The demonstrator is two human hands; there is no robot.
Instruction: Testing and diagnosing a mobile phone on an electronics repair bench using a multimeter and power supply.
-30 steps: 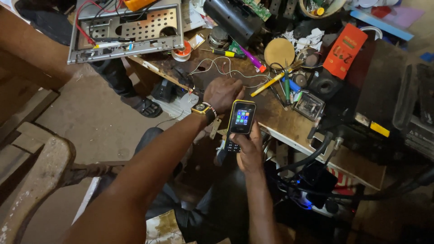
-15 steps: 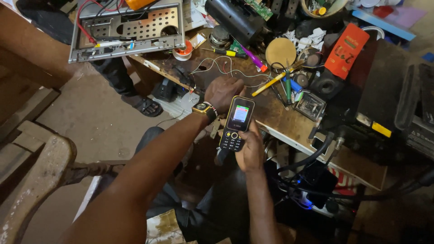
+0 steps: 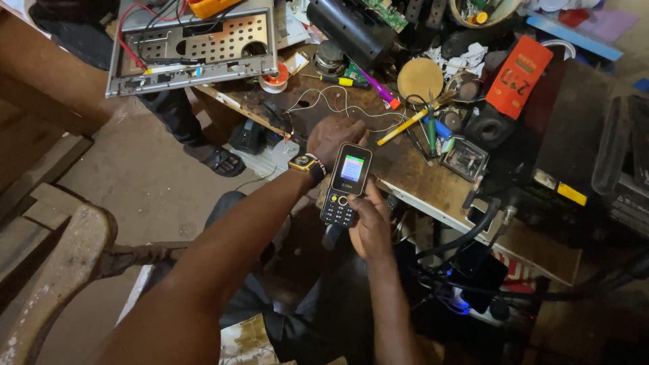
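**Near.** The right hand (image 3: 370, 226) grips the lower end of a black keypad phone (image 3: 345, 186). The fingers close around the casing below the keys. The phone stands nearly upright just above the near edge of the workbench (image 3: 412, 179), at scene centre, with its screen lit. Judgement: the step in hand is a power-on check of the handset. Any key entry calls for a steady one-handed hold and a thumb reach to the keypad without tilting the screen away.

**Middle.** The left hand (image 3: 334, 135), with a wristwatch (image 3: 305, 164) on the wrist, rests knuckles-up on the bench just beyond the phone. Its fingers curl under; whether they pinch anything cannot be told. Thin loose wires (image 3: 338, 107) lie just beyond it.

**Surface.** The bench is dark, worn and crowded. A yellow pencil-like tool (image 3: 405, 125) lies right of the left hand. Farther off are a round wooden disc (image 3: 419, 79), an orange box (image 3: 519, 76), a solder reel (image 3: 275, 76) and a black cylinder (image 3: 351, 30). A perforated metal chassis (image 3: 196, 47) overhangs the far left edge.

**Room.** A power strip (image 3: 460, 297) glows blue under the bench at right. A bare concrete floor (image 3: 135, 176) lies to the left, with another person's sandalled foot (image 3: 220, 161) near the bench.
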